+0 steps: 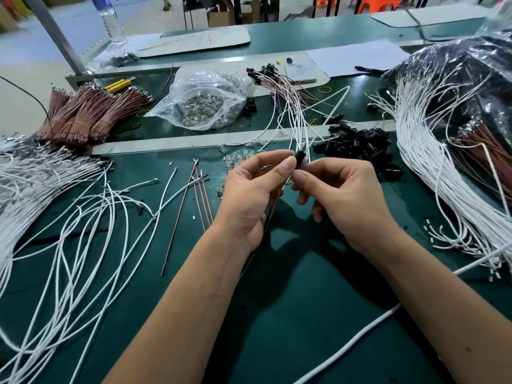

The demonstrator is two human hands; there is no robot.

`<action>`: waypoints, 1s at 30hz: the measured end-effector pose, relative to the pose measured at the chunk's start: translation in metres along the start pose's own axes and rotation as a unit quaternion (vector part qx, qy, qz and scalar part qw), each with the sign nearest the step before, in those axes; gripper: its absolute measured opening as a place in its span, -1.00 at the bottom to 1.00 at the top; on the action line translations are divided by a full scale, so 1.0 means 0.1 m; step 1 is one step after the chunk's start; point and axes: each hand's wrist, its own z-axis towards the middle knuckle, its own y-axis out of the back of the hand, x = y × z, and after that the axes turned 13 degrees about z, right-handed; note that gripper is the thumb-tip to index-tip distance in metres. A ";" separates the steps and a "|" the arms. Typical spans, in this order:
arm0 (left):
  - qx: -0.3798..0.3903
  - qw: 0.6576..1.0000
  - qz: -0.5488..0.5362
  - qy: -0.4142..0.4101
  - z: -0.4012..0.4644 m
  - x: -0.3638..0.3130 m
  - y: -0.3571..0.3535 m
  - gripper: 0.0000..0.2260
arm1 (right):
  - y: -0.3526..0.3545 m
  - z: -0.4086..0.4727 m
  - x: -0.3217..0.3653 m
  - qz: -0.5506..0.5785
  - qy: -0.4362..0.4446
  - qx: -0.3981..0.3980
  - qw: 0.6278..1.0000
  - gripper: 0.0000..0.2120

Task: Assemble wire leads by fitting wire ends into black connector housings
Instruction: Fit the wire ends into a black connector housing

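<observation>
Fingertips (289, 163) of your left hand (249, 195) pinched a small black housing (299, 157) from the left, thumb and forefinger closed on it, while your right hand (343, 195) met it from the other side, its fingers curled in against the same piece. You held it up off the green mat (277, 314), between both hands and close in front of you, probably so the tiny opening faced you and each hand could steady the other. A white wire (297, 126) rose from the housing's far end, away from your fingertips, and a brown wire (273, 209) trailed down past your left palm; whether either end was fully seated I could not tell, since your fingers covered the joint.

Stock lay where a short reach would find it. Just beyond your right fingers sat a heap of loose black housings (360, 145). Just beyond your left fingertips lay small clear bulbs (241, 156). Left of your left hand a few spare brown wires (202, 195) lay flat, and farther left loose white wires (83, 212) spread across the mat. Finished leads (277, 79) fanned out well beyond your hands, likely kept there to stay apart from raw stock. A clear bag (205, 101) of small parts sat beyond and left, bundles of brown wires (91, 112) farther left again. Far to your right lay a thick hank of white wires (432, 162).
</observation>
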 end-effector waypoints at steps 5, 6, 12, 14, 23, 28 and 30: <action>0.012 0.997 -0.058 0.039 -0.01 -0.04 -0.01 -0.89 | -0.02 0.00 -0.02 0.043 -0.009 -0.006 0.999 -0.90; 0.012 0.997 -0.065 0.041 -0.01 -0.04 -0.02 -0.88 | -0.03 0.00 -0.03 0.046 -0.014 -0.006 0.999 -0.88; -0.002 0.997 -0.065 0.035 -0.02 -0.05 -0.03 -0.82 | -0.01 -0.02 0.05 0.024 -0.088 0.065 0.994 -0.91; -0.013 0.998 -0.061 0.029 -0.02 -0.05 0.00 -0.78 | 0.04 -0.04 0.11 -0.009 -0.151 0.155 0.976 -0.92; 0.004 0.999 -0.049 -0.010 0.00 -0.05 0.01 -0.86 | 0.16 -0.07 0.32 -0.065 -0.302 0.418 0.854 -0.96; -0.006 0.999 0.031 -0.027 0.00 0.02 0.00 -0.87 | 0.04 -0.02 0.16 0.021 -0.242 0.170 0.955 -0.63; -0.011 0.999 0.025 -0.023 0.02 0.00 0.00 -0.88 | 0.02 -0.02 0.15 0.038 -0.229 0.175 0.957 -0.59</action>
